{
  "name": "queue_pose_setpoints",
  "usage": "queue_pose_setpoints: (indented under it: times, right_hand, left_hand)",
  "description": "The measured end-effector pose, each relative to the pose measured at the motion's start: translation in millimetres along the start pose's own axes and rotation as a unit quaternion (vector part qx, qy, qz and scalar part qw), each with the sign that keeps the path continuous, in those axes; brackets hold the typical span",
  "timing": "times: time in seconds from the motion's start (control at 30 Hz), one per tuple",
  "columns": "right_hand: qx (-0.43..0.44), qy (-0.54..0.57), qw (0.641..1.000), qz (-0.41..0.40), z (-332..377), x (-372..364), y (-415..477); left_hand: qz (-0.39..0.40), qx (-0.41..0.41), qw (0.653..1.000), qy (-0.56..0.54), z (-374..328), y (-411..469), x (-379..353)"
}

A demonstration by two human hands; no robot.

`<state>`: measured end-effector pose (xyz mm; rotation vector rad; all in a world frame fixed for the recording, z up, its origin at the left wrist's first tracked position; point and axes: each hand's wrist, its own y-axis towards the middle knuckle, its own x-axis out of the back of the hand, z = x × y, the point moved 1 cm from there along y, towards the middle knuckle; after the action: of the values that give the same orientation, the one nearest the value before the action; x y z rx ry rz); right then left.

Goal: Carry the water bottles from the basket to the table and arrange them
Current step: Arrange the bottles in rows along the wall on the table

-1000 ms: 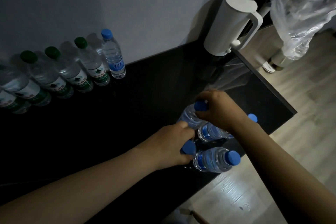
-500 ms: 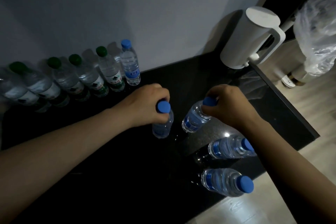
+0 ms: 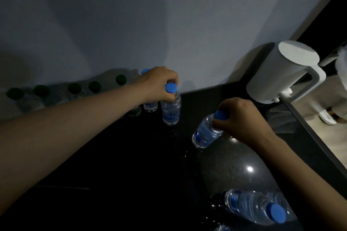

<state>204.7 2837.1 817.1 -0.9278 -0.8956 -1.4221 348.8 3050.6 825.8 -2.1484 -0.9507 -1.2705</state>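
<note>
An upright clear plastic water bottle with a blue cap [image 3: 170, 111] is at the far part of the glossy black table [image 3: 122, 165], just beside the blue-capped bottle at the row's end [image 3: 150, 107]; whether its base touches the top I cannot tell. The left hand [image 3: 157, 85] holds it, fingers curled round the neck under the cap. Nearer and to the right, a tilted clear blue-capped bottle [image 3: 204, 134] is gripped at its neck by the right hand [image 3: 242, 120]. Green-capped bottles [image 3: 94, 86] line the grey wall [image 3: 169, 24] on the left. A third clear blue-capped bottle [image 3: 251, 206] is on the table near its right edge. A white lidded jug with a handle [image 3: 277, 75] sits in the far right corner
</note>
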Motion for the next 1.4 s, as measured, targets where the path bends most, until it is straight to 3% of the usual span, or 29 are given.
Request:
queue_pose_setpoints:
  times: [0.57, 1.4]
  right_hand:
    - [0.005, -0.014, 1.000, 0.026, -14.2, -11.7, 66.7]
    - [0.022, -0.001, 0.999, 0.042, -7.3, -30.1, 93.7]
  left_hand:
    - [-0.001, 0.023, 1.000, 0.014, 40.4, 77.3, 1.7]
    - [0.021, 0.021, 0.999, 0.038, 63.4, 82.7, -3.3]
